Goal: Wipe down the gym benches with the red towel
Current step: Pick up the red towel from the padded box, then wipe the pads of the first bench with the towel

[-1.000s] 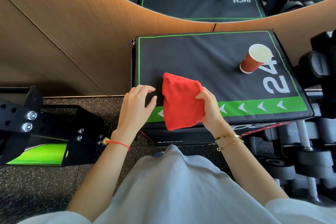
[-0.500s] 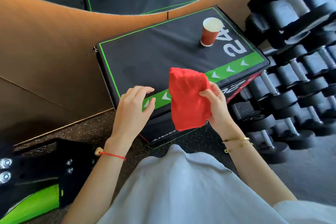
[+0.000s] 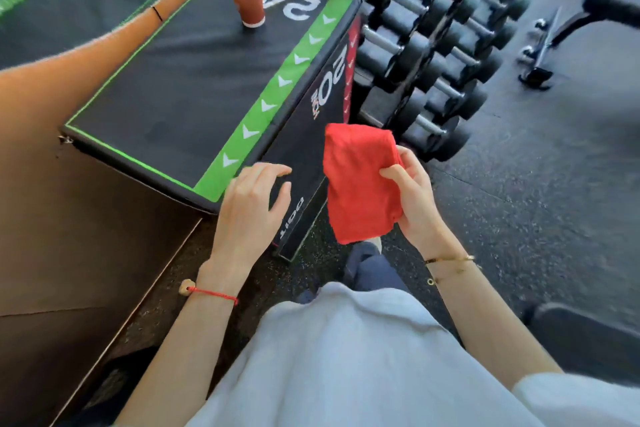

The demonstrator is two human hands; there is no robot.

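View has swung right since a second ago: the black foam plyo box with green trim [image 3: 194, 87] slid to 10 o'clock, the dumbbell rack [image 3: 440, 45] now at 1. Right hand [image 3: 414, 199] pinches the folded red cloth towel [image 3: 358, 184] mid-air, off the box. Left hand [image 3: 252, 208] loosely spread, empty, beside the box corner. Black padded bench [image 3: 613, 7] at 2 o'clock, well apart. Judgement: no bench wiped yet; towel just being carried over.
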